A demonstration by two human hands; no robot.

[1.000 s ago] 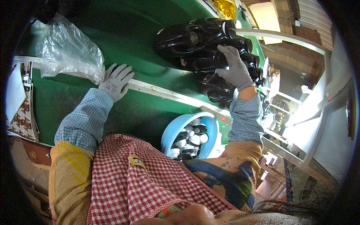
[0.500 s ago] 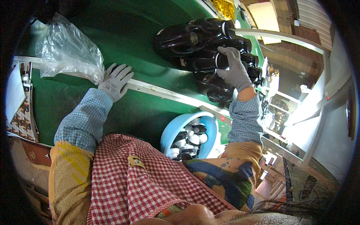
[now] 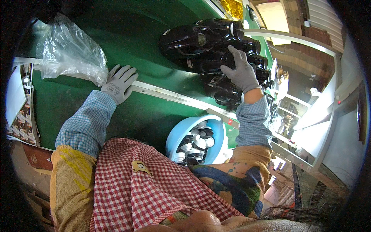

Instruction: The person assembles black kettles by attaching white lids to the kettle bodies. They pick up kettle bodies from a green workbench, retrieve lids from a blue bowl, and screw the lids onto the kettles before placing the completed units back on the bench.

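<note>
Several glossy black bottles (image 3: 181, 42) lie on their sides, stacked at the far right of the green table. My right hand (image 3: 244, 73), in a grey glove, curves its thumb and fingers around the dark round mouth end of one bottle (image 3: 206, 63) in the middle of the stack. Whether a cap sits on that end, I cannot tell. My left hand (image 3: 120, 82), gloved alike, rests flat with fingers spread on the metal strip (image 3: 154, 92), touching the edge of a clear plastic bag (image 3: 73, 50). It holds nothing.
A light blue bowl (image 3: 219, 131) of black and white caps (image 3: 199, 144) stands near me, right of centre. Printed sheets (image 3: 23, 112) lie at the left table edge. A pale curved frame (image 3: 324, 50) rises beyond the bottles, and gold foil (image 3: 232, 9) shows at the far edge.
My right hand has shifted slightly at the bottle's mouth, its index finger now reaching farther up. A white ring seen there before no longer shows. My left hand has stayed in place.
</note>
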